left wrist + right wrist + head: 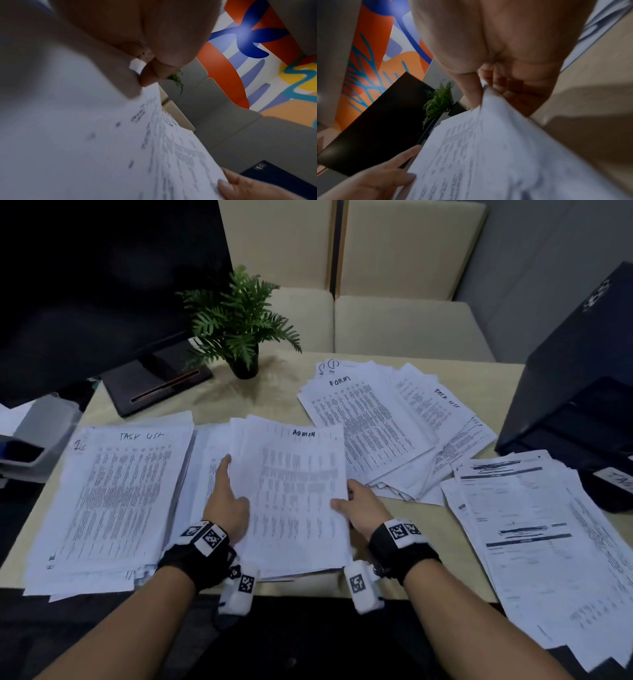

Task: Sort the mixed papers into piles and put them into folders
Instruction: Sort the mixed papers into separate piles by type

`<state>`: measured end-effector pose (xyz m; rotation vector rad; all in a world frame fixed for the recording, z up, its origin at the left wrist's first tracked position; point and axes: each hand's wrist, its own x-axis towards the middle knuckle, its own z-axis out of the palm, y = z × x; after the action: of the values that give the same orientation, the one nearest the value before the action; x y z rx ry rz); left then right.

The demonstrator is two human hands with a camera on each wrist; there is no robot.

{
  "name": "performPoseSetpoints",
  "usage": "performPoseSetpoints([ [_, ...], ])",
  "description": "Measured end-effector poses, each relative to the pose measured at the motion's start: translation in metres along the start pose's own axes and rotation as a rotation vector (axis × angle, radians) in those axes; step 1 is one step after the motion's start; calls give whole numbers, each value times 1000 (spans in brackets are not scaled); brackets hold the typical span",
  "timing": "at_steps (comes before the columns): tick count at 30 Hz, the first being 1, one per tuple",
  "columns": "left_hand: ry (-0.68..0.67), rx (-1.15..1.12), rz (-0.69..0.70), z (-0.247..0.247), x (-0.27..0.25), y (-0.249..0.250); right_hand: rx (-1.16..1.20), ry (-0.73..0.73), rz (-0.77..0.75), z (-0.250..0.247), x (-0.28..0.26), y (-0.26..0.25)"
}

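as hands (227,501) (358,505) pinch edges, sheet (291,494) (admin) bends.

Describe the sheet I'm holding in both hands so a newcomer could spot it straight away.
Start at the potted fern on the beige table and come straight toward the near edge. There, between the TASK LIST pile and the FORM pile, the left hand and right hand hold a printed sheet by its sides. It alone has ADMIN handwritten at the top.
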<state>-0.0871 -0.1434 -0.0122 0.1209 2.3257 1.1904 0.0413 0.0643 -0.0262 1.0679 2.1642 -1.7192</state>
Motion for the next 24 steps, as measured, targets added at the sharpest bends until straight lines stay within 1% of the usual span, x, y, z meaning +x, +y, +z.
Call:
performPoseSetpoints([
  [4, 108, -13, 10, -43, 20, -1, -164, 32, -36, 42, 13, -31],
  [7, 177, 46, 60, -68, 28, 4, -223, 59, 22, 73, 22, -38],
  [8, 169, 57, 82, -71, 30, 6, -258, 68, 42, 81, 24, -38],
  [10, 109, 82, 133, -73, 31, 11, -325, 96, 71, 92, 23, -37],
  [12, 53, 79, 177, -68, 36, 16, -352, 159, 80, 90, 19, -40],
  [15, -32, 21, 196, -47, 37, 29, -321, 260, 112, 63, 15, -45],
  [19, -162, -8, 217, -2, 38, 57, -348, 351, 99, -3, 25, -43],
  [21, -214, 7, 199, 24, 41, 72, -380, 376, 108, -38, 32, -41],
  [24, -258, 23, 149, 62, 49, 94, -389, 365, 133, -88, 45, -36],
])
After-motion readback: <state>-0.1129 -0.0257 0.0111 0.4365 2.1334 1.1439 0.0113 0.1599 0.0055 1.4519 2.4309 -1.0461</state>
